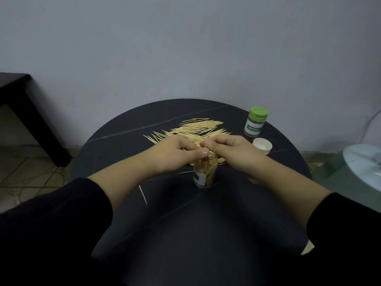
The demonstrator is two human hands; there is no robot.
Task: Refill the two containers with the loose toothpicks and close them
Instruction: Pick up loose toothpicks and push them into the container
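Two toothpick containers stand on a round black table (206, 223) veined with thin pale lines. The closed container (255, 122), green-lidded, is at the far right; its label band reads "TOOTHPICK", and any smaller print is illegible. The open container (204, 176), clear and near the centre, is partly filled with upright toothpicks. Its label is turned aside and unreadable, and its mouth is hidden behind the hands. A white lid (262, 145) lies between the two, just beside the right wrist. Left hand (175, 153) and right hand (224, 149), fingers curled, together pinch a bundle of toothpicks (210, 159) over that mouth. Loose toothpicks (191, 131) are heaped beyond the hands, and one stray toothpick (142, 194) lies near the left forearm. Grey wall, tiled floor, dark side table (20, 104) at left, and a white object (362, 166) cut off at right.
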